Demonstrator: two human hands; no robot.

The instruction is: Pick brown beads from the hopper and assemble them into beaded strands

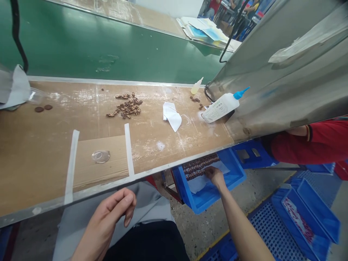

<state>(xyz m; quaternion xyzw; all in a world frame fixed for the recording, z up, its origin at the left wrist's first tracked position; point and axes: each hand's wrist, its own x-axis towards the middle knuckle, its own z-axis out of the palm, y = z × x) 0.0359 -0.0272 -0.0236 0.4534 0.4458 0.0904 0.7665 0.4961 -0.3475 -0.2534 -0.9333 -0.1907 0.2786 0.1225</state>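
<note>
My left hand (pixel 115 212) hangs just in front of the bench edge, above my lap. Its fingers are curled in and the thumb rests against them, with nothing showing between. Down to the right, my right hand (pixel 216 176) reaches into a blue bin (pixel 199 207), fingers pinched at the end of rows of small dark brown pieces (pixel 199 167). What the fingertips hold is hidden. White sheets (pixel 197 185) lie under and beside those rows. On the bench, a small clear disc (pixel 100 156) lies on a cardboard patch between two white tape strips.
A pile of brown pieces (pixel 127 107), a folded white cloth (pixel 172 115), a blue-tipped white bottle (pixel 221 107) and a small dropper bottle (pixel 197 87) are on the bench (pixel 152 145). A metal panel (pixel 272 83) borders the right; beyond it shows a person's red sleeve (pixel 326 141).
</note>
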